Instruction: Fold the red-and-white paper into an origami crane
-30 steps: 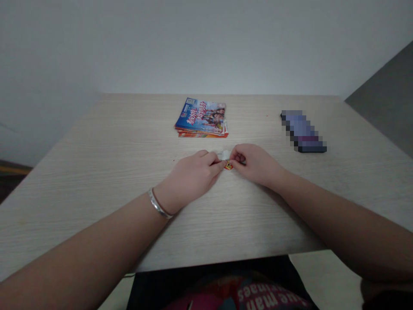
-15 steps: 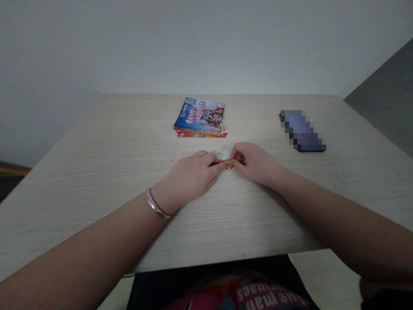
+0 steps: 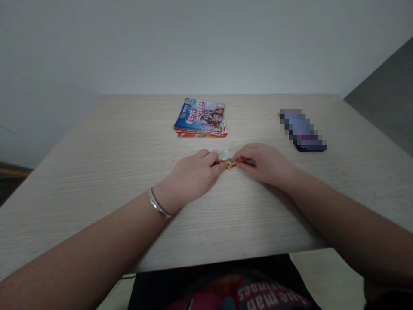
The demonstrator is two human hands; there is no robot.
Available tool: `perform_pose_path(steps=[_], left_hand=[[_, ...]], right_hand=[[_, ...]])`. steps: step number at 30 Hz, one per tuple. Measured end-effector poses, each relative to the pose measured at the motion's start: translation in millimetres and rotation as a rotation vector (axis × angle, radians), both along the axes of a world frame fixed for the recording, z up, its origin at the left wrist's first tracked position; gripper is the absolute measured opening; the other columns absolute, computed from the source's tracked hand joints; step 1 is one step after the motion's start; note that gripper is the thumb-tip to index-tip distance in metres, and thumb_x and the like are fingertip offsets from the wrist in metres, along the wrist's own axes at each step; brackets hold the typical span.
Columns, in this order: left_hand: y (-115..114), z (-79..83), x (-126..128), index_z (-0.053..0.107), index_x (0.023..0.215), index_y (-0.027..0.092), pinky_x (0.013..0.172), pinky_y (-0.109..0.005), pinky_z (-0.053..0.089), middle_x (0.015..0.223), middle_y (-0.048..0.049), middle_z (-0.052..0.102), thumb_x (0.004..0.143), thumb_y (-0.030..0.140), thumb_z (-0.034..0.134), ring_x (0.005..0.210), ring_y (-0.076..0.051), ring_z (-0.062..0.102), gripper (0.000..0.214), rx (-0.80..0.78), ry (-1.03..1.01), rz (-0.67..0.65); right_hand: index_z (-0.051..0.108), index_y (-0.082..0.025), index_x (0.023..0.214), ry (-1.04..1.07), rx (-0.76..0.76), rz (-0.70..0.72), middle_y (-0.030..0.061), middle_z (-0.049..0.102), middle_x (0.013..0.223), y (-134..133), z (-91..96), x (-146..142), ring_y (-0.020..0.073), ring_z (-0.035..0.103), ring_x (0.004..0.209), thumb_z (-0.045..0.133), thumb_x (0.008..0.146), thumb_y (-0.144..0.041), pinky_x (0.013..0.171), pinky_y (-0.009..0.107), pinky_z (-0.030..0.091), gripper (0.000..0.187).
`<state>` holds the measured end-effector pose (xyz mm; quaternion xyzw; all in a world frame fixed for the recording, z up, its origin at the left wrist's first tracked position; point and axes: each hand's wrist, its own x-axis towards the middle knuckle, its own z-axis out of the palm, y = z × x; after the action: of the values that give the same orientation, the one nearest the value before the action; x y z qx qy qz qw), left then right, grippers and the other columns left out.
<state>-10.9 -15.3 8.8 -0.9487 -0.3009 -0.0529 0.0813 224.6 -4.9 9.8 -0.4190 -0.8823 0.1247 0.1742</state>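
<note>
Left grip: left hand [image 3: 193, 175], fingertips closed on the printed paper's [image 3: 230, 164] left end.
Right grip: right hand [image 3: 267, 164], thumb and forefinger pinching its right end.
Paper: on the worktop [image 3: 206, 228] between both hands, neither nearer; long axis seemingly left-right.
Leaflet stack [image 3: 200, 116]: beyond, slightly left.
Phone [image 3: 303, 131]: beyond the right hand.

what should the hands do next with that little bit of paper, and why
I'd probably press the right end of the small paper down with the right hand while the left hand steadies it: they sit at opposite ends, and its near edge is brightly printed but its far part pale, perhaps a fold.
</note>
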Motion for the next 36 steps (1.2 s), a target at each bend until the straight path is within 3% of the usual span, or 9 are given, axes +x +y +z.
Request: perform_pose_path(steps=[3, 12, 18, 24, 31, 36], left_hand=[[1, 0.4, 0, 0.066, 0.125, 0.018, 0.077, -0.037, 0.054, 0.104, -0.0095, 0.066, 0.102, 0.028, 0.044, 0.095, -0.026, 0.059, 0.033, 0.004, -0.003, -0.006], [3, 0.9, -1, 0.071, 0.117, 0.020, 0.076, -0.038, 0.050, 0.100, -0.0085, 0.068, 0.100, 0.028, 0.048, 0.091, -0.024, 0.058, 0.029, 0.051, -0.037, -0.020], [4, 2.3, -4, 0.073, 0.113, 0.024, 0.081, -0.042, 0.049, 0.104, -0.0052, 0.071, 0.098, 0.030, 0.054, 0.094, -0.025, 0.062, 0.025, 0.067, -0.061, -0.016], [9, 1.8, -9, 0.072, 0.118, 0.018, 0.090, -0.042, 0.053, 0.115, -0.0064, 0.072, 0.097, 0.026, 0.052, 0.101, -0.024, 0.064, 0.030, -0.046, -0.111, -0.072], [11, 0.2, -14, 0.074, 0.115, 0.015, 0.100, -0.042, 0.053, 0.122, -0.0067, 0.072, 0.097, 0.025, 0.049, 0.110, -0.024, 0.065, 0.032, -0.133, -0.151, -0.074], [11, -0.3, -14, 0.075, 0.111, 0.014, 0.100, -0.042, 0.053, 0.117, -0.0069, 0.074, 0.099, 0.027, 0.046, 0.108, -0.024, 0.066, 0.034, -0.131, -0.179, -0.084]], right_hand=[[0.076, -0.021, 0.101, -0.058, 0.079, 0.103, 0.0061, 0.074, 0.096, -4, 0.5, 9, 0.0194, 0.065, 0.088, 0.055, 0.093, -0.018, 0.081, 0.032, 0.048, 0.023], [0.078, -0.023, 0.108, -0.253, 0.213, 0.073, 0.0057, 0.074, 0.100, -6, 3.8, 4, 0.0214, 0.064, 0.091, 0.057, 0.089, -0.013, 0.077, 0.033, 0.048, 0.030], [0.080, -0.024, 0.098, -0.328, 0.262, 0.036, 0.0035, 0.075, 0.099, -6, 7.0, 8, 0.0205, 0.064, 0.087, 0.059, 0.088, -0.013, 0.072, 0.033, 0.045, 0.026], [0.080, -0.030, 0.099, -0.299, 0.281, 0.051, 0.0007, 0.076, 0.096, -4, 6.1, 17, 0.0194, 0.066, 0.084, 0.062, 0.087, -0.014, 0.073, 0.034, 0.045, 0.027], [0.079, -0.028, 0.104, -0.225, 0.259, 0.231, 0.0044, 0.075, 0.101, 8, 3.4, 32, 0.0202, 0.066, 0.088, 0.063, 0.089, -0.019, 0.077, 0.034, 0.046, 0.023], [0.079, -0.027, 0.102, -0.159, 0.219, 0.243, 0.0050, 0.075, 0.101, 14, 1.8, 38, 0.0193, 0.066, 0.089, 0.060, 0.091, -0.021, 0.080, 0.034, 0.046, 0.022]])
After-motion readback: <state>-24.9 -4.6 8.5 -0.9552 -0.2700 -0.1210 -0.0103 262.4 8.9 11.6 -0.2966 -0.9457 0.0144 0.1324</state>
